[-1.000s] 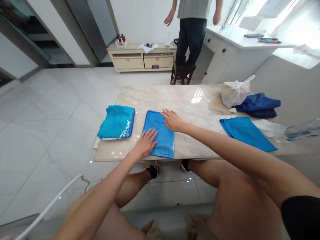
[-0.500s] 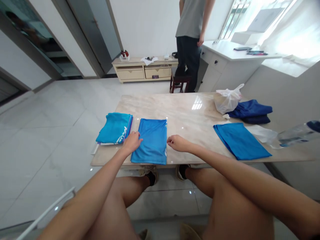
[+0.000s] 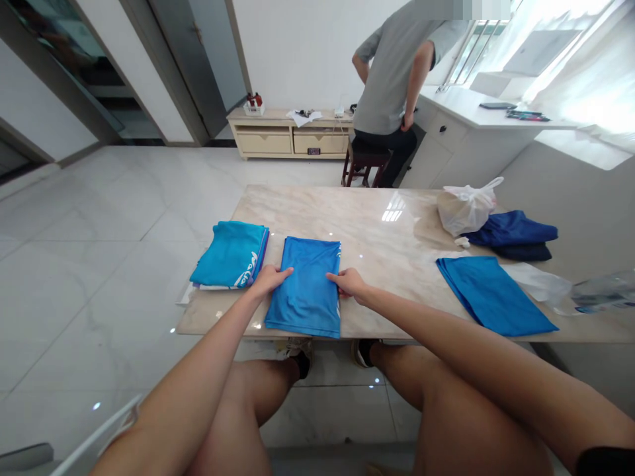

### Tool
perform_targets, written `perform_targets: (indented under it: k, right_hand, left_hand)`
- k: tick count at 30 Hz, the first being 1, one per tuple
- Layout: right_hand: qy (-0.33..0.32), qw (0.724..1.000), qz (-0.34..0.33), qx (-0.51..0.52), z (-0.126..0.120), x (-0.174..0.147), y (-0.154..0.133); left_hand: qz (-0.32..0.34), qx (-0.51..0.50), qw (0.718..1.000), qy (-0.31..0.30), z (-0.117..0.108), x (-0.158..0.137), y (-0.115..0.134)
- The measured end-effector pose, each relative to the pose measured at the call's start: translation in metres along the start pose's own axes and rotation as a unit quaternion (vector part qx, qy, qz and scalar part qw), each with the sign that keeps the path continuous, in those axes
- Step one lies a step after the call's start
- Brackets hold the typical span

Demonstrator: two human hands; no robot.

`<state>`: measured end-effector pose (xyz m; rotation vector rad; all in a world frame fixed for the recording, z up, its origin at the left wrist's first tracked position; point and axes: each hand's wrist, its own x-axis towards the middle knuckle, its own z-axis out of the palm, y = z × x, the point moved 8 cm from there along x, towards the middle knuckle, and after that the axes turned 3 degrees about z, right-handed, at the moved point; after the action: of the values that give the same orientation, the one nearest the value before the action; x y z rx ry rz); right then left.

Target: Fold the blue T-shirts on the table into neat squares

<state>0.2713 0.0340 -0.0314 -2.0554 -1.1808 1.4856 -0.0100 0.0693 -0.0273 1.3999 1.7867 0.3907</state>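
A folded blue garment [image 3: 305,291] with white print along its right edge lies on the marble-patterned table [image 3: 367,218] in front of me. My left hand [image 3: 272,277] pinches its left side, the thumb on top and the fingers mostly hidden. At the opposite edge my right hand [image 3: 348,283] does the same, its thumb pressed on the cloth and fingers curled at the side. Just left sits a stack of folded garments [image 3: 231,254], turquoise on top with white lettering. Another folded blue cloth [image 3: 493,294] rests farther right.
A tied white plastic bag [image 3: 466,208] stands at the back right beside dark blue clothing [image 3: 516,231]. A clear bottle [image 3: 602,291] is at the right end. Beyond the table a person in a grey shirt [image 3: 389,73] sits on a dark stool [image 3: 364,158], near a low cabinet [image 3: 268,142].
Both hands have closed in on the blue garment's sides and now grip them. The person in the grey shirt has gone from standing to sitting on the stool. My view has shifted slightly.
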Motion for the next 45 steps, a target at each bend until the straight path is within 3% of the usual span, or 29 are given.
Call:
perform_targets:
  k: [5, 9, 13, 16, 20, 24, 28, 39, 45]
  right_hand:
    - [0.022, 0.999, -0.023, 0.013, -0.012, -0.002, -0.014]
    - [0.035, 0.996, -0.075, 0.032, -0.033, -0.022, -0.038]
    - [0.026, 0.981, -0.192, 0.033, -0.070, -0.063, -0.077]
    - [0.050, 0.960, -0.275, 0.019, -0.106, -0.099, -0.105]
    - [0.100, 0.929, -0.354, 0.038, -0.138, -0.131, -0.122]
    - [0.098, 0.925, -0.359, 0.074, -0.137, -0.128, -0.104]
    - [0.073, 0.939, -0.336, 0.018, -0.128, -0.115, -0.087]
    - [0.095, 0.936, -0.339, -0.001, -0.132, -0.101, -0.094]
    - [0.124, 0.926, -0.355, -0.022, -0.135, -0.104, -0.093]
  left_hand:
    - [0.024, -0.102, 0.995, 0.009, -0.001, -0.010, 0.010]
    - [0.051, -0.167, 0.984, 0.021, -0.016, -0.034, 0.034]
    - [0.084, -0.283, 0.954, 0.047, -0.048, -0.067, 0.070]
    - [0.146, -0.336, 0.929, 0.050, -0.072, -0.094, 0.106]
    - [0.196, -0.386, 0.900, 0.052, -0.080, -0.122, 0.132]
    - [0.170, -0.398, 0.900, 0.047, -0.062, -0.128, 0.126]
    - [0.172, -0.382, 0.904, 0.083, -0.057, -0.125, 0.119]
    - [0.145, -0.404, 0.893, 0.139, -0.054, -0.113, 0.110]
    - [0.150, -0.398, 0.894, 0.141, -0.055, -0.116, 0.109]
